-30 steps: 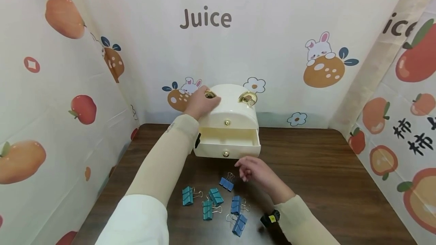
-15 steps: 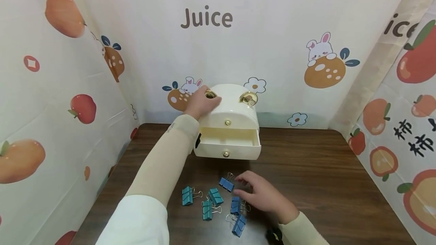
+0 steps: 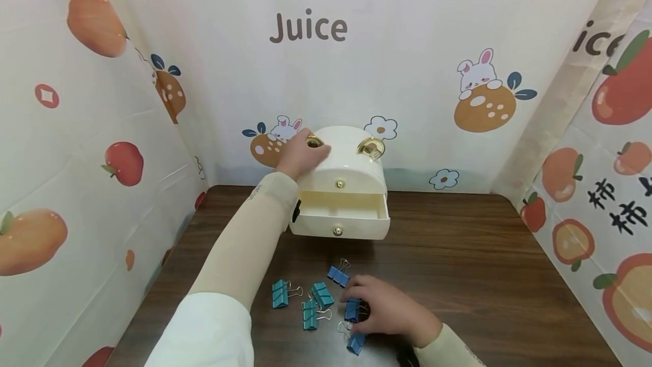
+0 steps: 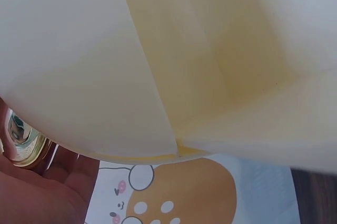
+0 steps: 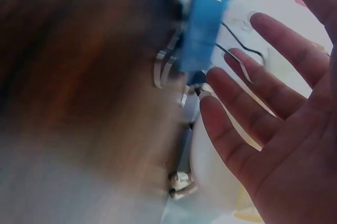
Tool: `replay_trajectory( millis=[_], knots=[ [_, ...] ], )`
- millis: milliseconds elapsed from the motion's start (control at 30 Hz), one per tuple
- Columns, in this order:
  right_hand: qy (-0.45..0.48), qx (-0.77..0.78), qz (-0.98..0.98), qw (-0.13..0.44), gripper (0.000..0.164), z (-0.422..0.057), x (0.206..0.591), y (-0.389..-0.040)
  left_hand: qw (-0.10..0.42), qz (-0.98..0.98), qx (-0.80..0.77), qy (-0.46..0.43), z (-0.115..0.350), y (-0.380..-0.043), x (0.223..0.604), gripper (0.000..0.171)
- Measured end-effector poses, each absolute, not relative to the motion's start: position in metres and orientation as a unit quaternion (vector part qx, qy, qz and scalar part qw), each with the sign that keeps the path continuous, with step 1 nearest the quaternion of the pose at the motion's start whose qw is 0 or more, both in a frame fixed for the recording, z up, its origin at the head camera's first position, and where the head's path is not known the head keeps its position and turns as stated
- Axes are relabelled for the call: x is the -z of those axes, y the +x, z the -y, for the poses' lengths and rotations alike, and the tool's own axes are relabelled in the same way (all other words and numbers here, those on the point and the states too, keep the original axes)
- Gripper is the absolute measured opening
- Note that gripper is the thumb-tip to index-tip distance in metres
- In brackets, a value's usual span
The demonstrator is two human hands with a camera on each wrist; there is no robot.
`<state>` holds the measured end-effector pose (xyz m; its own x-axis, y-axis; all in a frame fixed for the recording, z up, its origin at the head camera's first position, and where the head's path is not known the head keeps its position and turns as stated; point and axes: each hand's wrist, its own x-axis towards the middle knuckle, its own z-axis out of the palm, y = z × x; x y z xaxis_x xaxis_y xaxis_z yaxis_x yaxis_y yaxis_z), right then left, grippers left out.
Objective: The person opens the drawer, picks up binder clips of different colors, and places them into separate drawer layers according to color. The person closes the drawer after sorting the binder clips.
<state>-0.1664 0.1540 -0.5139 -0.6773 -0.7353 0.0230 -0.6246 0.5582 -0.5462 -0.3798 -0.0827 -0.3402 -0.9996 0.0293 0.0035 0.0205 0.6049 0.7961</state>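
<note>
A small white drawer box [image 3: 342,157] with a rounded top and gold fittings stands at the back of the table. My left hand [image 3: 300,154] grips its upper left side by a round gold fitting [image 4: 30,153]; fingers lie behind the edge in the left wrist view. Its lower drawer [image 3: 311,225] is pulled out, and no items show inside. Over the front clips, my right hand [image 3: 389,307] has thumb and fingers spread around a blue binder clip [image 3: 352,309]. In the right wrist view the fingers are extended close to blue clips [image 5: 202,37].
Another blue binder clip [image 3: 356,345] lies just in front of the right hand, and one more [image 3: 338,275] behind it. Teal binder clips [image 3: 280,294] lie to the left on the dark wooden table [image 3: 458,254]. A printed curtain [image 3: 407,33] surrounds the back and sides.
My right hand has moved from beside the drawer front down toward the person, over the blue binder clip, its fingers spreading around it. The left hand and drawer box stay put.
</note>
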Motion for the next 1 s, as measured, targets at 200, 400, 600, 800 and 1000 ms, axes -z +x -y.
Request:
replay_trajectory(
  millis=[200,400,600,800,1000],
  knots=[
    [-0.42,0.217,-0.876,0.097,0.042,-0.149,0.519,-0.164,0.009,-0.893,-0.45,0.014,0.082,-0.381,0.339,0.039],
    [-0.439,0.187,-0.875,0.084,0.032,-0.147,0.523,-0.163,0.011,-0.894,-0.448,0.011,0.082,-0.381,0.341,0.038],
    [-0.441,0.194,-0.873,0.076,0.014,-0.145,0.525,-0.164,0.011,-0.891,-0.453,0.006,0.083,-0.381,0.342,0.039],
    [-0.433,0.227,-0.868,0.087,0.005,-0.147,0.52,-0.167,0.01,-0.89,-0.455,0.006,0.083,-0.382,0.343,0.039],
    [-0.425,0.29,-0.854,0.078,0.013,-0.151,0.514,-0.172,0.005,-0.891,-0.455,0.008,0.083,-0.383,0.343,0.04]
  ],
)
